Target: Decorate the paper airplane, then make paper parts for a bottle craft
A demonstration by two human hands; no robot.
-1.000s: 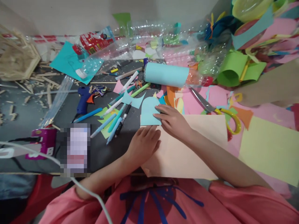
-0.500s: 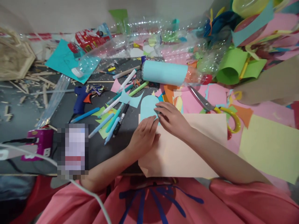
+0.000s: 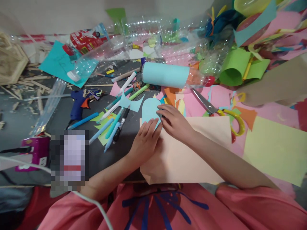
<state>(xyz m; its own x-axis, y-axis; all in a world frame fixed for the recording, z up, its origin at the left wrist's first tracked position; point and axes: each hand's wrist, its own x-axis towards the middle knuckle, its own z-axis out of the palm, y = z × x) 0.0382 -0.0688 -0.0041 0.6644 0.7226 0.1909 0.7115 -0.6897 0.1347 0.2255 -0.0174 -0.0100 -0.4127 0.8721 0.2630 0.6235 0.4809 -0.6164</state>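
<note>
A light blue paper piece (image 3: 149, 108) with a rounded top lies over the left part of a large peach sheet (image 3: 192, 153). My left hand (image 3: 146, 137) lies on its lower part, fingers stretched out and flat. From the right, my right hand (image 3: 174, 123) has bent fingers at the piece's right edge, closed on it; the thumb side is partly hidden. Just beyond is a bottle wrapped in light blue paper (image 3: 165, 75), with a red cap. Yellow-handled scissors (image 3: 212, 108) lie open right of my right hand.
Several markers and pens (image 3: 117, 123) lie left of my hands, near a blue glue gun (image 3: 78, 103) and a blurred-out phone (image 3: 73, 156). Clear plastic bottles (image 3: 148, 28) line the back. Paper scraps (image 3: 199, 100) and a yellow sheet (image 3: 275, 150) spread to the right.
The view has shifted slightly, so the table things sit a little further left. My hands keep nearly the same pose on the light blue paper piece.
</note>
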